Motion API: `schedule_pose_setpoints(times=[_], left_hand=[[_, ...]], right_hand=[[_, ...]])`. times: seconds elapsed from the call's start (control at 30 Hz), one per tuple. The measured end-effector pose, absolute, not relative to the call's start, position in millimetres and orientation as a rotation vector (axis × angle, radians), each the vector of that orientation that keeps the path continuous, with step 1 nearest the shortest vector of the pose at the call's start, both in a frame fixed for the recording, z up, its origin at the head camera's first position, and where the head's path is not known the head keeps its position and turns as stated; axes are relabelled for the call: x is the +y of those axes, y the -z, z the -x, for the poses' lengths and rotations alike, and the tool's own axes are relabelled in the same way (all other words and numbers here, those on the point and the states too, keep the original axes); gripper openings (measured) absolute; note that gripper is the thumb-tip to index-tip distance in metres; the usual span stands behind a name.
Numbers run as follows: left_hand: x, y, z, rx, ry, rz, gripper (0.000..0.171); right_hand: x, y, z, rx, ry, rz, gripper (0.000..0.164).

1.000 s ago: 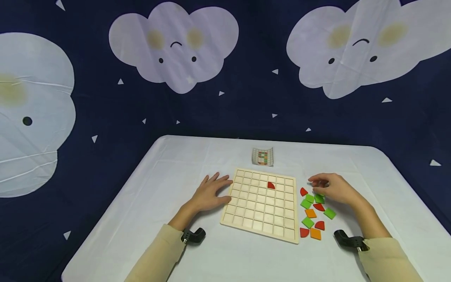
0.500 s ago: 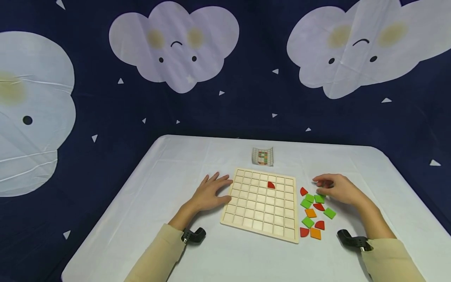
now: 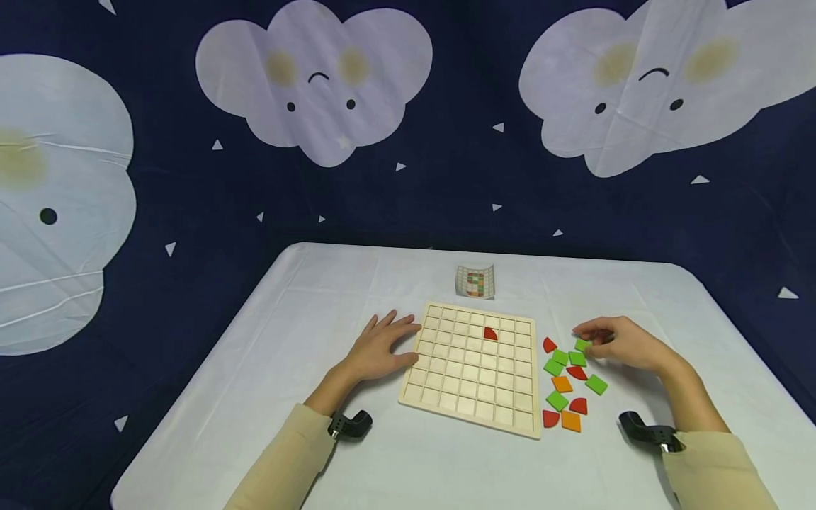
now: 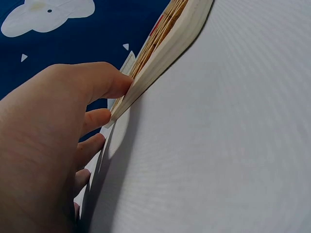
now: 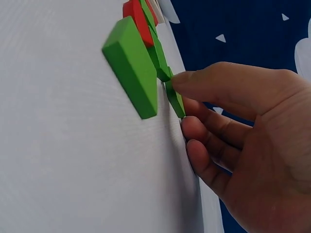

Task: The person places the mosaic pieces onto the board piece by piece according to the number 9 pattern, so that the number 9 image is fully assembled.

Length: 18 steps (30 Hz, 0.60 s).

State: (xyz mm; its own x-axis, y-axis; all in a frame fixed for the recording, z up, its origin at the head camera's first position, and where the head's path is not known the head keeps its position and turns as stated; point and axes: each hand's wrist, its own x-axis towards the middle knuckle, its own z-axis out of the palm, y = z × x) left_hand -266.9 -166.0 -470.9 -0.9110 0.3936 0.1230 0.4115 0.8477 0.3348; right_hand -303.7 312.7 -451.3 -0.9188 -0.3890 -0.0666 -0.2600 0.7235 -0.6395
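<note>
A pale wooden grid board [image 3: 440,382] lies on the white table, with one red quarter-round tile [image 3: 490,333] in an upper cell. My left hand [image 3: 381,349] is spread at the board's left edge; in the left wrist view the thumb [image 4: 119,85] touches its side. To the right of the board, my right hand [image 3: 621,343] pinches a green square tile [image 3: 582,345] between thumb and curled fingers. In the right wrist view the thumb tip covers part of this green tile [image 5: 175,98]. Another green square tile [image 5: 131,68] lies nearer that camera.
Several loose tiles lie between the board and my right hand, among them a green square [image 3: 557,401], an orange square [image 3: 571,421] and a red quarter-round [image 3: 579,406]. Behind the board stands a small pattern card [image 3: 475,282]. A dark cloud-print cloth [image 3: 446,212] hangs beyond the table.
My right hand has shifted a little to the right, and the green square tile at its fingertips now shows. My left hand and the board stay where they were.
</note>
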Motion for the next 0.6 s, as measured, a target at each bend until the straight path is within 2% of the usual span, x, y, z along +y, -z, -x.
schedule_pose_setpoints(times=[0.6], left_hand=[[-166.1,471.5,267.0,-2.978,0.554,0.645,0.061]], right_hand=[[313.7,452.8,301.8,2.742,0.939,0.534,0.04]])
